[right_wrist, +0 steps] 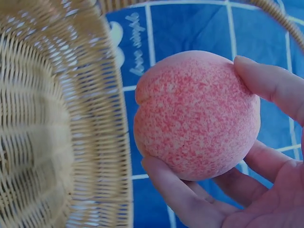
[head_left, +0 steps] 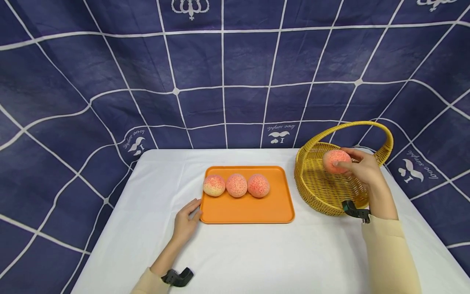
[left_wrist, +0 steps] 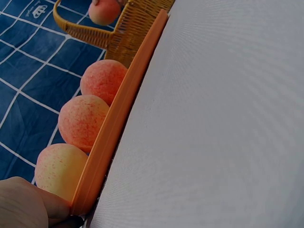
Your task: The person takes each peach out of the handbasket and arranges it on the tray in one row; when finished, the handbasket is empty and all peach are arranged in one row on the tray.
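Note:
My right hand (head_left: 361,166) holds a reddish-pink peach (head_left: 335,161) above the wicker basket (head_left: 319,207). In the right wrist view, fingers and thumb curl round this speckled peach (right_wrist: 197,114), near the basket wall (right_wrist: 95,118). At the left edge of the orange tray (head_left: 247,213), my left hand (head_left: 185,222) touches the rim with its fingertips. Three peaches sit in a row on the tray: a yellowish one (head_left: 214,185) at the left, a pink one (head_left: 236,185) in the middle, and a redder one (head_left: 258,185) at the right.
The basket's tall arched handle (head_left: 352,124) rises over its far side, near the right hand. A white cloth (head_left: 249,257) covers the table. Blue curtain fabric with white lines (head_left: 242,106) hangs behind and at both sides.

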### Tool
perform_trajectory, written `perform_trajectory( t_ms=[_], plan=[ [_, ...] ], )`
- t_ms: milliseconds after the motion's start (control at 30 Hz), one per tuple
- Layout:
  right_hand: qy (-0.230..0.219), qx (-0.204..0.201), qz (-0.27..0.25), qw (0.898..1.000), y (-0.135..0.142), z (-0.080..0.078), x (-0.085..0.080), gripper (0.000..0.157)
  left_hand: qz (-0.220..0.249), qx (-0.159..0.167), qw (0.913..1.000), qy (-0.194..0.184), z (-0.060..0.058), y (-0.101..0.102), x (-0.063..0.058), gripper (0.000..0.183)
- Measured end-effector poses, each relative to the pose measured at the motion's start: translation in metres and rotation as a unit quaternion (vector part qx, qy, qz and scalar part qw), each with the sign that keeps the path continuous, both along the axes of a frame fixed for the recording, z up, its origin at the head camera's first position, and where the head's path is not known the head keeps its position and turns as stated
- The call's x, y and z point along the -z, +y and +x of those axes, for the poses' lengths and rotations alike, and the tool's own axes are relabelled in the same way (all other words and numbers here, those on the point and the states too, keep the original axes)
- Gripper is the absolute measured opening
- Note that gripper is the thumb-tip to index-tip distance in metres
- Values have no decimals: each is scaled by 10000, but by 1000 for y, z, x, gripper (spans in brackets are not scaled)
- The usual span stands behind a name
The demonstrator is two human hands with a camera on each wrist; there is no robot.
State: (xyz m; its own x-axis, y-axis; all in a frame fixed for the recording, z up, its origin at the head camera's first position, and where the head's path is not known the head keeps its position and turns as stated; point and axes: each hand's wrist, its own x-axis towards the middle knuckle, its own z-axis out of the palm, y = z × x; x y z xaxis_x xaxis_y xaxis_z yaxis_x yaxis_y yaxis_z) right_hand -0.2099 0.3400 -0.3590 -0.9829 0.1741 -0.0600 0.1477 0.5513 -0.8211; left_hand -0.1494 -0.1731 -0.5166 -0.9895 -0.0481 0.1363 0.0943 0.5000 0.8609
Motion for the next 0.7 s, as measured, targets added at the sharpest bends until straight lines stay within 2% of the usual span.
perform_trajectory(
  t_ms=[333,567,700],
  plan=[
    [406,-345,-137,9985,-26,33,-17,68,-34,30,10000,8,1,0,-2,41],
    [714,-735,-198,9945,-57,50,-17,63,-29,27,10000,-22,1,0,-2,41],
    [716,-894,-124,9933,-75,55,-13,59,-28,38,10000,-67,0,0,-2,41]
  ],
)
